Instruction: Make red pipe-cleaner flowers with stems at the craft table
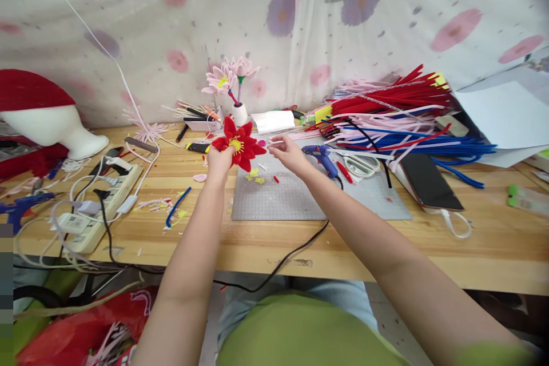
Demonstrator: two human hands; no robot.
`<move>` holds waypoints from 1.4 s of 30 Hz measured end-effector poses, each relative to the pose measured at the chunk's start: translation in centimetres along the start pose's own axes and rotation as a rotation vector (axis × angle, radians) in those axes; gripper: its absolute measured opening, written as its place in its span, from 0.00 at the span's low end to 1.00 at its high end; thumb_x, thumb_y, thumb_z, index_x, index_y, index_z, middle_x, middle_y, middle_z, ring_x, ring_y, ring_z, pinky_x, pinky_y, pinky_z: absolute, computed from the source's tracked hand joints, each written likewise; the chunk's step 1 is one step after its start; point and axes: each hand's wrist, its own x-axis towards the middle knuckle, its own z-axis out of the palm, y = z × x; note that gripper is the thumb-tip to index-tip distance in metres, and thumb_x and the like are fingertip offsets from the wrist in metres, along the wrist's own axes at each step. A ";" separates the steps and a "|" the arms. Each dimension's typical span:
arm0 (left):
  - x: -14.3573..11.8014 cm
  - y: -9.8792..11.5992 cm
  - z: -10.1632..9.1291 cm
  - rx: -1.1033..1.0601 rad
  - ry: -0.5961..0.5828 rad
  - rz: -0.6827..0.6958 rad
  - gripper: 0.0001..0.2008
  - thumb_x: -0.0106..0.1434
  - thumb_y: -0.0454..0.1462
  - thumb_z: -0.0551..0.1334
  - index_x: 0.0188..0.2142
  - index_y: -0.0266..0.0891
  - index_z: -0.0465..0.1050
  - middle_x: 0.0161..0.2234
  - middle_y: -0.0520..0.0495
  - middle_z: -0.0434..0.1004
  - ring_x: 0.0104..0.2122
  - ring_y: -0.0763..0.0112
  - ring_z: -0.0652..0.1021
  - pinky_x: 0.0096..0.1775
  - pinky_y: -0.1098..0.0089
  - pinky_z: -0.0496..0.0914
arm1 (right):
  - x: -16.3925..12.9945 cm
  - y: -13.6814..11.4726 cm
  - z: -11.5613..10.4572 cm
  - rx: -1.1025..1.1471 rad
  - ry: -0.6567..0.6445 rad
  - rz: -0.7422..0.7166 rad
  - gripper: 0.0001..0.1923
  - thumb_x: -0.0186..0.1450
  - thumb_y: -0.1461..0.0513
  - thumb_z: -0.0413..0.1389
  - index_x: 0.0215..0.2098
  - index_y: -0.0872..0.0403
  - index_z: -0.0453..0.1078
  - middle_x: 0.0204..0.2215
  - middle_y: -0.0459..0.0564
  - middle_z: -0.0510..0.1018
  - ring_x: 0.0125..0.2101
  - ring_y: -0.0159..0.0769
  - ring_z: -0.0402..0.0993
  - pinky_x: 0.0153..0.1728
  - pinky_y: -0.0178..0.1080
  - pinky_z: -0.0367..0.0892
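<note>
My left hand (218, 158) holds a red pipe-cleaner flower (239, 144) with a yellow centre, raised above the grey cutting mat (295, 197). To the flower's right, my right hand (286, 150) hovers with fingers pinched near the petals; whether it holds something small I cannot tell. A blue glue gun (321, 157) lies on the mat just right of that hand, its black cord running off the table's front edge.
Piles of red, pink and blue pipe cleaners (386, 117) fill the back right. A black phone (429, 182) lies beside them. Pink flowers stand in a white vase (240, 113). A power strip (103, 197) with cables sits left, near a white mannequin head (51, 123).
</note>
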 end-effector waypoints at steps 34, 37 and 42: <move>-2.3 0.2 -1.7 -0.303 -0.071 0.023 0.14 0.44 0.34 0.65 0.32 0.43 0.67 0.33 0.52 0.75 0.38 0.72 0.75 0.45 0.67 0.69 | -6.2 1.2 -11.6 -0.324 -0.668 0.223 0.13 0.54 0.54 0.54 0.28 0.57 0.69 0.20 0.44 0.70 0.22 0.27 0.64 0.26 0.32 0.60; -2.6 0.5 -1.6 -0.316 -0.125 0.050 0.15 0.43 0.38 0.68 0.31 0.43 0.66 0.33 0.52 0.75 0.41 0.71 0.75 0.45 0.67 0.69 | -7.5 2.0 -16.5 -0.474 -0.483 0.302 0.14 0.55 0.54 0.53 0.30 0.56 0.70 0.22 0.47 0.72 0.22 0.29 0.65 0.27 0.33 0.61; -3.5 0.4 -1.4 -0.408 -0.163 -0.016 0.25 0.47 0.59 0.58 0.33 0.42 0.67 0.35 0.47 0.75 0.44 0.65 0.74 0.43 0.64 0.70 | -6.8 4.5 -18.7 -1.069 0.082 0.272 0.15 0.57 0.62 0.50 0.41 0.54 0.71 0.36 0.54 0.76 0.36 0.39 0.70 0.35 0.37 0.62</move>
